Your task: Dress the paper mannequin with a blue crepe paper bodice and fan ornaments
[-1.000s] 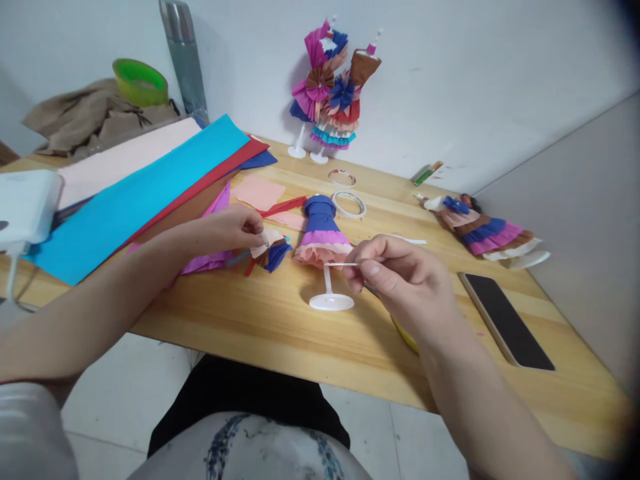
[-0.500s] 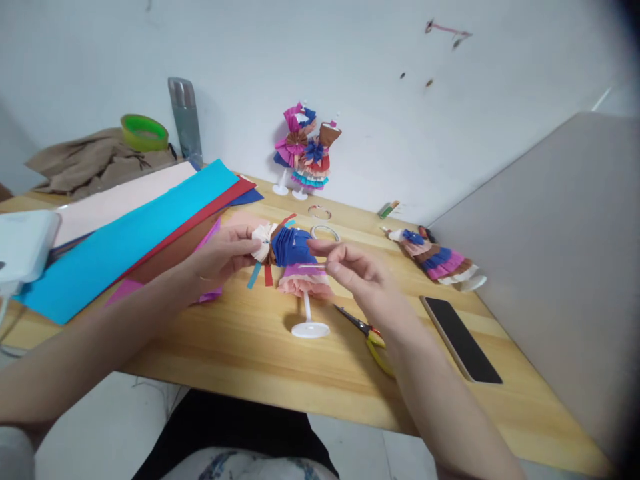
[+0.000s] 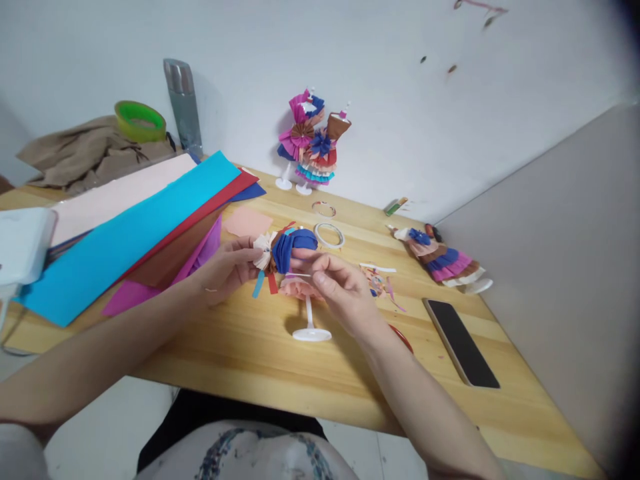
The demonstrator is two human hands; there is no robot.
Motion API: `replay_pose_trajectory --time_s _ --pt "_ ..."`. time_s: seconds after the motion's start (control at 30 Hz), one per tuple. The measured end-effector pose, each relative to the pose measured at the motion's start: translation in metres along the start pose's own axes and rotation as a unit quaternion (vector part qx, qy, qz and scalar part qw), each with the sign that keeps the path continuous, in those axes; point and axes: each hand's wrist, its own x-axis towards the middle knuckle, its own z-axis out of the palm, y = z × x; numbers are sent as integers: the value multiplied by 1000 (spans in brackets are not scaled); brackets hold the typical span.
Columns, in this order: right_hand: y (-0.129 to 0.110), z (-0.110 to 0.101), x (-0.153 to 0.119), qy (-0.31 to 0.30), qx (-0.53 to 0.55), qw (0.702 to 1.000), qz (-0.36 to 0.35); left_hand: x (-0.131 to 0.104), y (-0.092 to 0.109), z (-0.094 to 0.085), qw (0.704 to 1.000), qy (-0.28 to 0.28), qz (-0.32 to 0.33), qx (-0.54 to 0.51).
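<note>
A miniature dress form (image 3: 311, 333) stands on a white round base, dressed in a paper dress with a blue crepe-paper layer (image 3: 283, 257) and a pink ruffle (image 3: 291, 287). At its left side, my left hand (image 3: 235, 263) is closed on a cream pleated paper fan (image 3: 264, 251). Red and light-blue paper strips stick out below the fan. My right hand (image 3: 340, 287) pinches a thin white stick (image 3: 301, 275) pointing left. Its fingers also reach under the blue layer, which stands raised. The far side of the dress is hidden.
Coloured paper sheets (image 3: 145, 227) lie at left beside a white device (image 3: 25, 247). Two dressed forms (image 3: 320, 143) stand by the wall; another dress (image 3: 440, 260) lies at right. A tape roll (image 3: 329, 235), paper scraps (image 3: 375, 280) and a phone (image 3: 461, 343) are on the table.
My right hand has moved left and down against the dress, and the blue layer has been lifted and folded up. My left hand keeps its hold on the fan.
</note>
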Motion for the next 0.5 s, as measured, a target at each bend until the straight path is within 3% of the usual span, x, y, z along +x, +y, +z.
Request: replay_pose_trajectory --time_s 0.3,0.5 --pt "1 4 -4 -11 -28 1000 -8 2 -1 -6 999 34 8 8" --pt "5 5 -4 -44 -53 997 -21 -2 0 -1 999 33 -29 -13"
